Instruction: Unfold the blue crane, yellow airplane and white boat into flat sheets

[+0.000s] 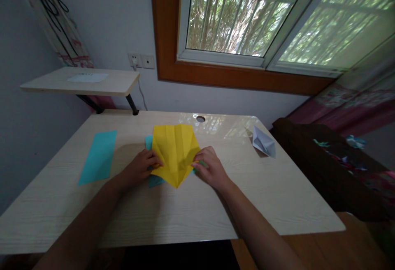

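While btwn L hand (pixel 147 164) & R hand (pixel 211 166), yellow paper (pixel 175 146) pinched by both | blue sheet (pixel 156 179) under

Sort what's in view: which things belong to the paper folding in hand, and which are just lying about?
In use:
creased yellow paper, between left hand and right hand
perhaps the teal paper beneath it

Apparently just lying about:
teal sheet on the left
folded white paper on the right
white sheet on the shelf
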Demonstrator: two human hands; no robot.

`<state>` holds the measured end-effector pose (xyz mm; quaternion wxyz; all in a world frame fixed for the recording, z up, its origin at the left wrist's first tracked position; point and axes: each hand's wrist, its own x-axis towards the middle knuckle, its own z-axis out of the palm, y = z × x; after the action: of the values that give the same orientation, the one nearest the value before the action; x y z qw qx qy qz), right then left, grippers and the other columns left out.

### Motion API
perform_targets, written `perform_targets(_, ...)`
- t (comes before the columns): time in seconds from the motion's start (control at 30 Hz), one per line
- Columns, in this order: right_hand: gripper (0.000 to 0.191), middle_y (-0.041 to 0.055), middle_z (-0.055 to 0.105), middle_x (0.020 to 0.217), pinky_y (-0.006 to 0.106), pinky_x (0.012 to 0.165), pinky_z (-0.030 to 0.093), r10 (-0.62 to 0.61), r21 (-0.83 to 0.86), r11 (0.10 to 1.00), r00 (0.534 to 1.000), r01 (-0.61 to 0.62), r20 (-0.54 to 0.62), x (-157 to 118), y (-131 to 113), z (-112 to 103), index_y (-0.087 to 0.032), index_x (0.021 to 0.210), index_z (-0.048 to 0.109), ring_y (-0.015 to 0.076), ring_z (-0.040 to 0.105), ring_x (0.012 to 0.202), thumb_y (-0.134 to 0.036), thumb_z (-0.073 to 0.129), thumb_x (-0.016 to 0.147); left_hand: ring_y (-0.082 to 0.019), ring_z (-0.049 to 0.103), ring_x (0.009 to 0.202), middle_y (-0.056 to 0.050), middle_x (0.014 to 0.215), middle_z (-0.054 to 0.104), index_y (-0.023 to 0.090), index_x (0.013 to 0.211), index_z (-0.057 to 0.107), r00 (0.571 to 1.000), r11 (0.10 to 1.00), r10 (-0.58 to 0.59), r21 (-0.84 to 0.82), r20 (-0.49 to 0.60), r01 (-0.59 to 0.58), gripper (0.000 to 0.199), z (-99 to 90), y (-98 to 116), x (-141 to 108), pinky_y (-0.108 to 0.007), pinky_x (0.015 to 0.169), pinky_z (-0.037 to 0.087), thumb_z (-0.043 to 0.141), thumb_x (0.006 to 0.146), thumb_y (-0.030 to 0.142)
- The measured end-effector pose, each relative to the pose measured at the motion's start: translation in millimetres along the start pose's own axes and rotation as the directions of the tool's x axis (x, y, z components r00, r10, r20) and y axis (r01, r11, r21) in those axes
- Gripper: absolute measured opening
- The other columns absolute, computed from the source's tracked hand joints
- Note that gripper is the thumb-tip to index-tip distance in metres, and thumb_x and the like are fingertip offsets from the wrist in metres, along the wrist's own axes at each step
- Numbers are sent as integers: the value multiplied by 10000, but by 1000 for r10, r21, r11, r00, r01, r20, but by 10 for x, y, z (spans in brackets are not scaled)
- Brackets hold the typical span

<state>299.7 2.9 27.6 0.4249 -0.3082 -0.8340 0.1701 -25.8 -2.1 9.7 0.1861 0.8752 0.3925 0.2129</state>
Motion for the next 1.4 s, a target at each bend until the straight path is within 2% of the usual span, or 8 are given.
perform_targets(0.1, 59, 58, 698, 922, 420, 861, 477, -14, 13, 1000, 999, 15, -30, 11, -46, -41, -242, 976, 626, 223, 627, 903, -280, 581, 971, -244, 576, 996, -79, 1067, 648, 239, 998, 711, 999, 1000, -15, -22, -39, 15, 172, -17, 54, 7, -400, 880, 458, 549, 941, 223)
perform_targets(0.27, 90, 62, 707, 913, 391, 810, 512, -12, 3, 1000, 998, 12, -59, -40, -50, -28, -243, 993, 607, 209, 645, 869, -250, 518, 996, -236, 589, 996, -64, 1045, 681, 229, 921, 674, 985, 1000, 12, -21, -173, -16, 164, -17, 22, -9, -411, 898, 452, 560, 965, 339)
perform_targets(0.47, 136, 72, 706, 931, 399, 789, 542, -23, -7, 1000, 967, 22, -253, -109, 1, -26, -246, 1027, 575, 210, 669, 869, -243, 439, 1012, -210, 609, 989, -43, 1021, 718, 242, 950, 560, 853, 999, -23, -47, -522, -1, 98, -78, 55, -38, -426, 896, 491, 483, 1009, 250)
perform_targets(0.6, 61, 64, 725, 951, 426, 813, 557, -29, 66, 997, 976, 44, -214, -72, -27, -34, -268, 1030, 552, 223, 684, 891, -285, 512, 988, -219, 632, 1023, -51, 1047, 721, 263, 967, 523, 828, 997, -49, -72, -558, 11, 69, -108, 131, -59, -436, 886, 539, 507, 1005, 319)
perform_targets(0.77, 178, 77, 726, 1005, 445, 865, 550, -55, -1, 998, 984, 55, -170, -7, -26, -51, -264, 1056, 621, 250, 671, 982, -263, 695, 894, -199, 647, 1080, -37, 1119, 698, 268, 1010, 492, 766, 989, -93, -148, -637, -3, 47, -108, 106, -101, -415, 927, 544, 512, 1009, 311)
perform_targets(0.97, 150, 72, 726, 1004, 425, 823, 546, -125, -104, 989, 965, 104, -228, -42, -47, -69, -261, 1007, 611, 224, 677, 922, -136, 584, 928, -218, 654, 1112, -46, 1146, 695, 261, 1004, 557, 787, 978, -88, -202, -611, -48, 41, -114, 96, -82, -431, 958, 552, 553, 990, 300)
perform_targets(1.1, 196, 53, 735, 992, 405, 779, 535, -212, -164, 972, 931, 169, -296, -77, -60, -70, -268, 944, 584, 213, 676, 885, -84, 617, 885, -223, 656, 1105, -49, 1155, 699, 250, 1035, 623, 806, 985, -124, -171, -579, 29, 114, -141, 87, -94, -423, 961, 546, 585, 977, 340)
perform_targets(1.4, 134, 41, 752, 982, 423, 766, 516, -245, -199, 959, 942, 201, -228, -67, -24, -56, -280, 952, 614, 220, 670, 846, -155, 608, 906, -221, 655, 1067, -45, 1120, 710, 285, 1111, 693, 825, 998, -17, -63, -565, -22, 201, -149, 13, -112, -404, 936, 551, 670, 925, 356)
